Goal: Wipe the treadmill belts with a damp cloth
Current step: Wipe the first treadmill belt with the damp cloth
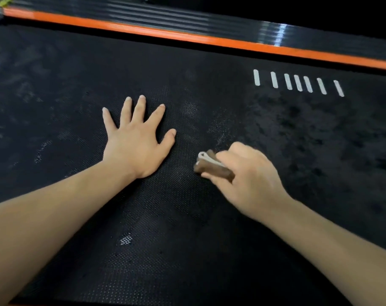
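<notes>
Head-worn view, close, downward over treadmill belt (77,74).

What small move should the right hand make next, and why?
Probably press the folded cloth flat and drag it across the treadmill belt toward the left hand. The right hand grips it bunched, and the belt looks darkly streaked to its right but paler, greyer on the left.

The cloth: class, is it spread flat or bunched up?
Bunched up: the cloth is a small brown-and-white wad gripped in the curled right hand, not spread over the belt.
</notes>
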`<state>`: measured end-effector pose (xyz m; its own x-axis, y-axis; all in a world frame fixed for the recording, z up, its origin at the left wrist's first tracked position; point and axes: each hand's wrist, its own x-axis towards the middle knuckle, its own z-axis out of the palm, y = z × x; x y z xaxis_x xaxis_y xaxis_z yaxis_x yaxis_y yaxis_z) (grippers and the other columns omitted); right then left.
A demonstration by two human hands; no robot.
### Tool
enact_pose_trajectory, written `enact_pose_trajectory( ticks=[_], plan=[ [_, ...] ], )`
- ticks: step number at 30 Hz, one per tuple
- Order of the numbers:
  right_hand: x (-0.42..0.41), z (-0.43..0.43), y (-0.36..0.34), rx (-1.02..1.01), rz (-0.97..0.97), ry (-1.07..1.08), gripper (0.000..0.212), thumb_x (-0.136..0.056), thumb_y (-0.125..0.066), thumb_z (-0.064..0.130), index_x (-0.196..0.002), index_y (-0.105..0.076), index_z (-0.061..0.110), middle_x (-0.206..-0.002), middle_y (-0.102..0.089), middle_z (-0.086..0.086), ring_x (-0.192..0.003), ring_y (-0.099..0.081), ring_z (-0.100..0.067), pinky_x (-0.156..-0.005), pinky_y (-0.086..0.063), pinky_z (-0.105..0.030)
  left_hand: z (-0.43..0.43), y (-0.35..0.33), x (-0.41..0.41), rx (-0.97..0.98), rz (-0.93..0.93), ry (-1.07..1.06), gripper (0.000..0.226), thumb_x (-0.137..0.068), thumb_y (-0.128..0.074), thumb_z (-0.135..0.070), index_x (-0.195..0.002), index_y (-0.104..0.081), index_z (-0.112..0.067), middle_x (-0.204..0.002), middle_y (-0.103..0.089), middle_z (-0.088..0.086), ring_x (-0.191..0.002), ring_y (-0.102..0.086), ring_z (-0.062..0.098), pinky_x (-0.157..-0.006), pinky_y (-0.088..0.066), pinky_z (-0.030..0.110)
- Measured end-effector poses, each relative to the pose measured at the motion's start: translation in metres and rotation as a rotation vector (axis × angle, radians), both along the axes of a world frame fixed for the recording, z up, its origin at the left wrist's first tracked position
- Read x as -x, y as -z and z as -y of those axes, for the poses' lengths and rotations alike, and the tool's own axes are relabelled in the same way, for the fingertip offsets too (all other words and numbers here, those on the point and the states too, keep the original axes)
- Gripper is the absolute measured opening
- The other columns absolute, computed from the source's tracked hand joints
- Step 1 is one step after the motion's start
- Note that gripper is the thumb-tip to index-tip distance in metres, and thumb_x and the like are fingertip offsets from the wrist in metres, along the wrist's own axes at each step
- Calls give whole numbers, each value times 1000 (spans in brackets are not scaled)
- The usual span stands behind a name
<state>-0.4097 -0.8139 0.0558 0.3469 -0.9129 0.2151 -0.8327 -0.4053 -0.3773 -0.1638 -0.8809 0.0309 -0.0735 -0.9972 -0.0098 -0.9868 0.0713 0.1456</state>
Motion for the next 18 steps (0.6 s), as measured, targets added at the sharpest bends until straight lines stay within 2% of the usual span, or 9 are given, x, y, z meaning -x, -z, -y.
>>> enact_pose_trajectory(
  ticks=[6, 8, 12, 15, 18],
  plan=[
    [34, 35, 3, 57, -48, 349, 43, -90, -56, 61, -74, -50, 21, -82, -43, 2, -68, -53, -24, -59, -41, -34, -1, 0, -1, 4, 2, 3, 79, -92, -10, -77, -162, -18, -40, -173, -7, 8, -159, 3, 31, -121, 6, 69],
    [17, 7, 3, 112, -20, 240, 44, -89, -57, 60, -76, -56, 18, -81, -44, 0, -66, -51, -25, -57, -40, -32, -1, 1, 0, 7, 11, 1, 78, -94, -12, -76, -162, -19, -40, -173, -7, 8, -159, 3, 32, -121, 5, 69],
    [6, -42, 4, 15, 37, -44, 40, -90, -64, 54, -75, -57, 18, -80, -44, 4, -63, -46, -16, -56, -42, -32, -2, 0, 0, 13, 16, -6, 74, -97, -16, -74, -162, -19, -39, -173, -8, 9, -159, 1, 32, -122, 4, 69],
    [30, -15, 5, 69, -12, 119, 43, -90, -60, 57, -77, -59, 16, -82, -43, 2, -66, -50, -21, -59, -47, -36, -2, 0, 1, 11, 9, -3, 73, -98, -18, -73, -162, -20, -38, -173, -9, 10, -159, 2, 33, -122, 5, 69],
    [40, -2, 4, 62, -32, 301, 44, -90, -57, 57, -74, -50, 17, -81, -43, -1, -67, -48, -20, -60, -48, -38, -4, 0, 0, 20, -1, 3, 73, -98, -20, -72, -162, -22, -37, -172, -11, 11, -159, 0, 34, -122, 4, 69]
  ],
)
